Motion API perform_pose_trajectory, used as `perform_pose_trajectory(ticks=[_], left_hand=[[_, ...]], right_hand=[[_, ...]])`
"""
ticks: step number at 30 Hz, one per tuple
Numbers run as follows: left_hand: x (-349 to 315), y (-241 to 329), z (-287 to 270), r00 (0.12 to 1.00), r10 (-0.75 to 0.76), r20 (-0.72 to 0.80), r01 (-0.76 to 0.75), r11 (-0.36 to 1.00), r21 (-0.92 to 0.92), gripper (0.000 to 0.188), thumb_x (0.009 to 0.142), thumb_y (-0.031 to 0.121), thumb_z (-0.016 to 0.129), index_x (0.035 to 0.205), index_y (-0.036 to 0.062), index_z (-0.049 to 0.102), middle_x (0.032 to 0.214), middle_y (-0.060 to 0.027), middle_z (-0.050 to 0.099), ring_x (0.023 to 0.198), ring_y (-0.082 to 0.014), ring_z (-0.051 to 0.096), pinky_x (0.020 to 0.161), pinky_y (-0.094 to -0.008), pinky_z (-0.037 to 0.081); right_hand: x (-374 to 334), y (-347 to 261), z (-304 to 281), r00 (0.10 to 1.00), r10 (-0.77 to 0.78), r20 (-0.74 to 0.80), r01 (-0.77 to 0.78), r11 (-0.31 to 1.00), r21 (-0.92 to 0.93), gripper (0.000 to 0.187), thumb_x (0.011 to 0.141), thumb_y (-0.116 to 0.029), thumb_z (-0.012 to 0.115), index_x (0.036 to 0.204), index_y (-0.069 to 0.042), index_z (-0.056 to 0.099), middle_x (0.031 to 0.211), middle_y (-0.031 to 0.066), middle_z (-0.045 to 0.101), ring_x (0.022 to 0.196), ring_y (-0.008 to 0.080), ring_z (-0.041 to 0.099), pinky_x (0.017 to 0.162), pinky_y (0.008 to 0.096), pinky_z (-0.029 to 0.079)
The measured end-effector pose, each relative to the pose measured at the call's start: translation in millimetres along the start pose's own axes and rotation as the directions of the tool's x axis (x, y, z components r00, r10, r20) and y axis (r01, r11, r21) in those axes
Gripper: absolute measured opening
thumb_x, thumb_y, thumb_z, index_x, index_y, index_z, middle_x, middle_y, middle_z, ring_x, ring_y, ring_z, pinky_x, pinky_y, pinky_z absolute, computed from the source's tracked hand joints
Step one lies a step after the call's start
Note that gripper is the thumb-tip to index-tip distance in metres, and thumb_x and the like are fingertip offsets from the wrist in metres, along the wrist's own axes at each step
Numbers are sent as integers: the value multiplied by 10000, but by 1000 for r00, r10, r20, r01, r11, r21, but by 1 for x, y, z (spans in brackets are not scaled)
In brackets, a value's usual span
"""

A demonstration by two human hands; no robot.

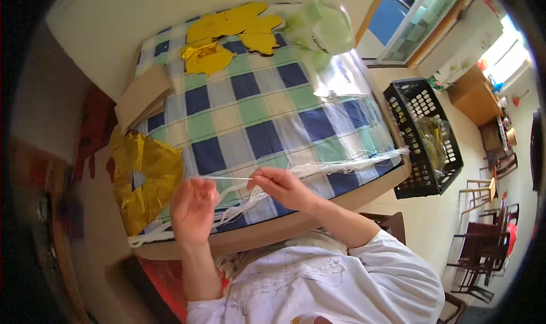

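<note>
Right hand (281, 187): fingertips pinched on thin white strand (230, 178). Left hand (194, 210): fingers curled at strand's other end, blurred; grip hard to tell. White string bundle (341, 165) along bed (242, 113), partly hidden.

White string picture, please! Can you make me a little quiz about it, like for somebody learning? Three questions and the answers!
1. True or false: the black plastic crate stands on the floor.
2. What stretches between the left hand and the right hand? A) a plastic bag B) a white strand C) a piece of cardboard
3. Fill in: the large gold foil sheet is on the ____ side of the picture.

Key: 1. True. 2. B. 3. Left.
</note>
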State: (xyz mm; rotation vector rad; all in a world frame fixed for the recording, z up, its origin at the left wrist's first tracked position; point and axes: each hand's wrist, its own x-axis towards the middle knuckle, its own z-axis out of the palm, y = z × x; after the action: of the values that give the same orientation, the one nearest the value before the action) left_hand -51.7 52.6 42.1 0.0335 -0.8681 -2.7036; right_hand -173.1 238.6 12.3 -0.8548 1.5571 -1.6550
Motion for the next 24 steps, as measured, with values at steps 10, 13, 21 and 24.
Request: perform_pose_trajectory(ticks=[10,13,21,24], left_hand=[[1,-55,7,953,27,-303,200,697,689,232,931,166,510,993,34,691,947,-122,690,450,-16,351,414,-171,263],[-34,-62,19,986,-148,-75,158,690,707,220,933,145,512,906,15,688,870,-90,689,446,-12,358,400,-174,273],[-29,-70,-4,994,-66,88,-38,544,838,240,944,216,530,909,11,648,693,-35,583,432,-63,400,377,-204,287],[-20,-51,7,955,-289,70,242,891,383,228,948,213,528,934,22,651,749,-54,614,458,-61,410,411,-184,322]], right_hand=[[-28,-40,8,958,-224,181,284,840,-463,158,805,33,566,954,-1,607,827,122,641,728,269,636,653,317,502],[-14,-52,-17,934,-344,-91,243,804,-543,164,792,41,555,943,0,607,817,122,636,720,264,636,649,311,500],[-26,-21,-6,942,-296,161,334,770,-543,197,810,-77,581,1000,-60,534,821,124,590,737,325,596,609,400,480],[-21,-2,-7,915,-342,213,396,670,-628,180,805,-60,604,976,-52,546,805,108,593,733,308,604,584,388,476]])
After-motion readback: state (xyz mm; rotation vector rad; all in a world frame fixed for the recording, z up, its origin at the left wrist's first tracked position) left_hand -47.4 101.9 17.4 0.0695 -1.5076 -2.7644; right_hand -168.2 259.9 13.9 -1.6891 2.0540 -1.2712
